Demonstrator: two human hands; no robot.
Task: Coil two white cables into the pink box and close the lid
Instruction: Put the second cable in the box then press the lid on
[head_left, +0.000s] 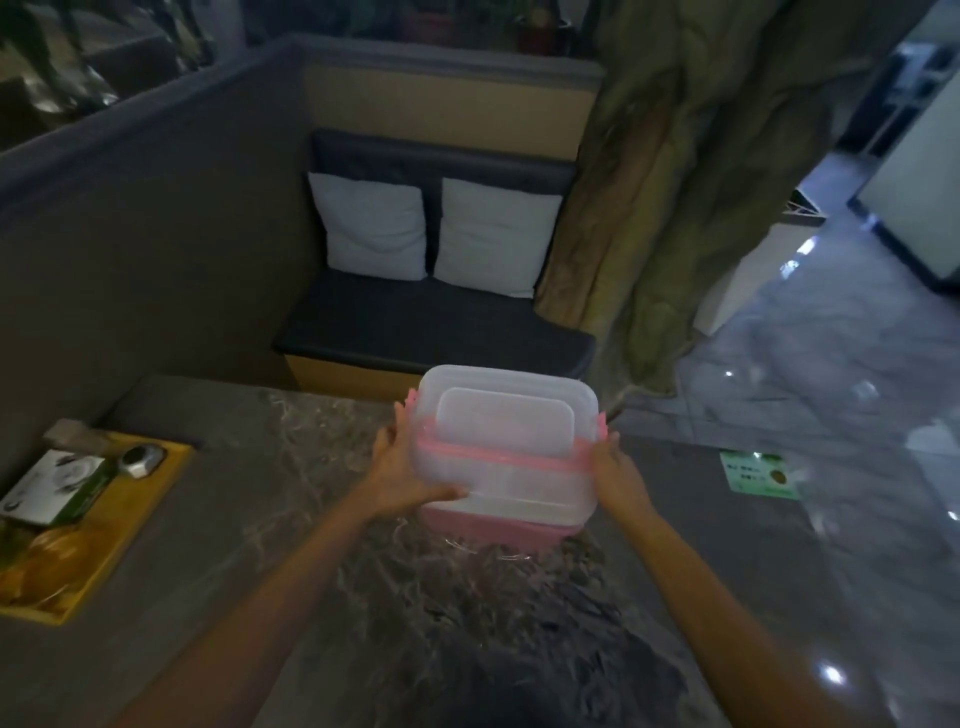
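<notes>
The pink box (498, 527) stands on the marble table (322, 467) near its far edge. Its clear lid (506, 415), rimmed in pink, is tilted up over the box. My left hand (402, 473) grips the lid's left side, with the fingers along its front edge. On the other side my right hand (618, 475) holds the lid's right corner. No white cable shows; the cloudy lid and walls hide the box's inside.
A yellow inset tray (171, 467) at the table's left holds a white box (49, 488), a silver object (139, 460) and yellow items. Beyond the table is a dark bench (431, 332) with two white cushions. A green sticker (758, 475) lies at right.
</notes>
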